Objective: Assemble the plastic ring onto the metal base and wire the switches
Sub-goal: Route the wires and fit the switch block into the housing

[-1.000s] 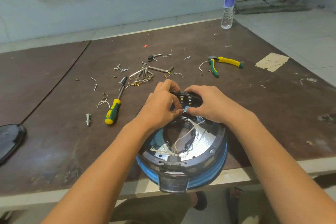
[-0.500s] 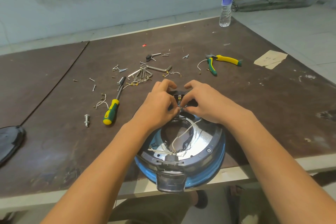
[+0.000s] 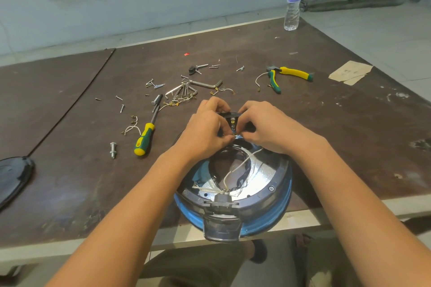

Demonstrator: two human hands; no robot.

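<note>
An upturned round appliance lies at the table's near edge: a shiny metal base (image 3: 261,173) inside a dark plastic ring (image 3: 277,187) with a blue rim. White wires (image 3: 235,168) run across its open middle to a connector at the near side. At the far side stands a black switch block (image 3: 233,121) with brass terminals. My left hand (image 3: 205,129) and my right hand (image 3: 268,124) pinch together at that block, fingertips meeting on a wire end just below it. What the fingers hold is mostly hidden.
A green and yellow screwdriver (image 3: 145,136), a bolt (image 3: 113,149), loose screws, hex keys (image 3: 186,91) and short wires lie behind the hands. Pliers (image 3: 283,75) sit to the right, a water bottle (image 3: 292,0) at the far corner, a dark lid (image 3: 11,178) at left.
Both hands have closed in tighter on the switch block, fingertips now meeting below it. The appliance has not moved.
</note>
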